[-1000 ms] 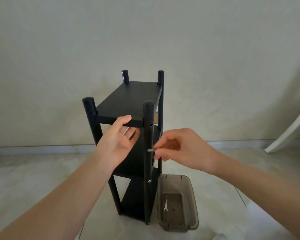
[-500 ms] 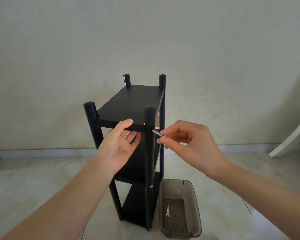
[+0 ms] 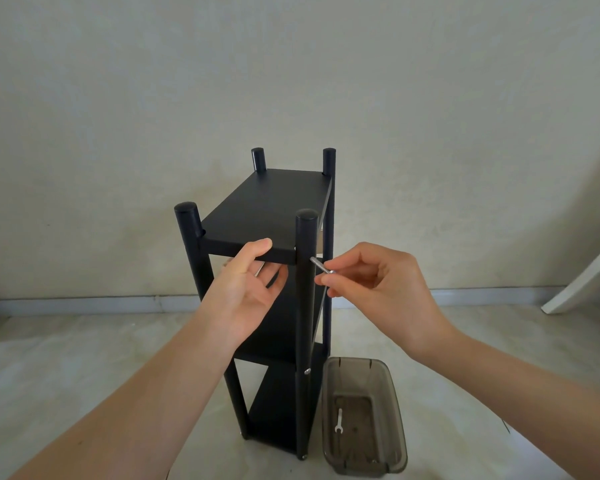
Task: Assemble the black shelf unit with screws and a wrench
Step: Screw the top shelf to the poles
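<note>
Silver screw (image 3: pixel 321 265) now touches the post (image 3: pixel 305 271), right hand (image 3: pixel 378 282) pinching.

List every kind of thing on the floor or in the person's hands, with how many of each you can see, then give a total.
Black shelf unit: 1
Grey plastic tray: 1
Small wrench, lying in the tray: 1
Screw, pinched in the right hand: 1
Screw lying in the left hand: 1
Total: 5

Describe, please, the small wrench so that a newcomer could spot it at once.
Beside the black shelf unit, right of its front foot, a smoky translucent bin stands on the floor. The wrench lies on its bottom: a small pale metal tool, open-ended.
</note>
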